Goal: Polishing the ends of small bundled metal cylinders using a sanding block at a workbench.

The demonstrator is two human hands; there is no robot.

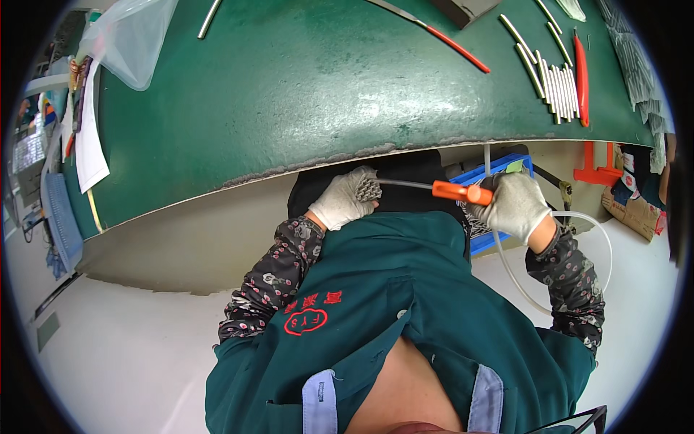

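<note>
My left hand (340,200), in a whitish work glove, is closed round a bundle of small metal tubes (368,189), whose ends face right. My right hand (519,206), gloved too, grips an orange air blow gun (460,192) with a long thin metal nozzle (403,183). The nozzle's tip reaches the tube ends or stops just short of them; I cannot tell which. A clear air hose (515,283) loops down from beside my right hand. Both hands are over my lap, below the table's front edge.
The green table (289,94) carries loose metal tubes (560,90), a red-handled file (457,48), a red-handled tool (581,79), a dark block (466,11) and a plastic bag (134,43). A blue crate (477,243) with metal pieces stands below. Right of it is a cardboard box (635,213).
</note>
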